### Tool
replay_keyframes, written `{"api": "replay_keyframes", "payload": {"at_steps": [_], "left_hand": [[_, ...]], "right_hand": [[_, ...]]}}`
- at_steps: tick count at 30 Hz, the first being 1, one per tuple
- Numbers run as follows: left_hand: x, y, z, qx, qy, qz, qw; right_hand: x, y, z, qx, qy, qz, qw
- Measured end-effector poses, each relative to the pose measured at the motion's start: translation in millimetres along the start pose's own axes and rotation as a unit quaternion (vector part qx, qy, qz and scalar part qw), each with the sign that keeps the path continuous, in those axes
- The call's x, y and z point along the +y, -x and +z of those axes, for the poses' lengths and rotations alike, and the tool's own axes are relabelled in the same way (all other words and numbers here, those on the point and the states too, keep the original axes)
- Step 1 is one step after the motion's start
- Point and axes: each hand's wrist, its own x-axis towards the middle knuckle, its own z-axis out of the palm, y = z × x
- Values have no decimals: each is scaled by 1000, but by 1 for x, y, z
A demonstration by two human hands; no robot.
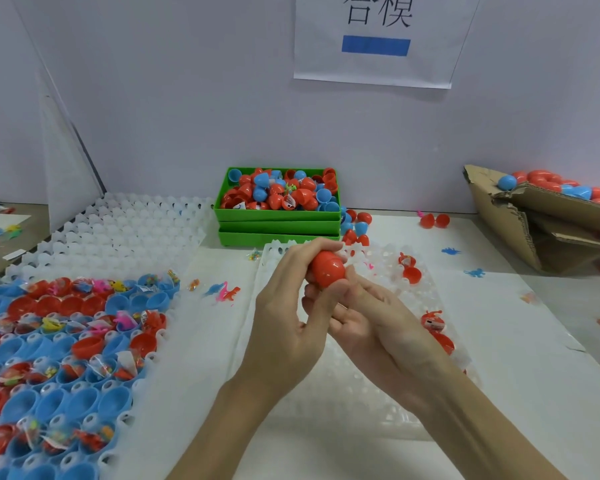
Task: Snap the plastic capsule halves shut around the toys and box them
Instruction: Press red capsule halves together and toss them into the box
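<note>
Two hands met on one red capsule [327, 270], held in the air above the white tray [368, 382] at table centre. Left hand [291, 317] curled round the capsule from the left, thumb on its near side. Right hand [371, 320] gripped it from below and right, fingers wrapped. Green box [278, 213] of red and blue capsules stood behind, at the wall. Cardboard box [520, 220] with more capsules sat far right. Left tray [94, 341] held blue and red halves with bagged toys.
</note>
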Motion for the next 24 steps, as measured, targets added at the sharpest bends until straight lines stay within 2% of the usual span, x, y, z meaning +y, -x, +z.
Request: {"api": "replay_keyframes", "payload": {"at_steps": [6, 11, 18, 24], "left_hand": [[0, -1, -4, 77, -86, 55, 992], [-1, 0, -7, 103, -93, 23, 990], [1, -2, -4, 94, -39, -44, 994], [-9, -2, -4, 8, -52, -127, 990]], "right_hand": [[3, -2, 4, 3, 13, -2, 1000], [5, -2, 5, 16, 6, 13, 1000], [10, -3, 0, 50, 12, 13, 999], [-7, -6, -8, 68, 31, 30, 997]]}}
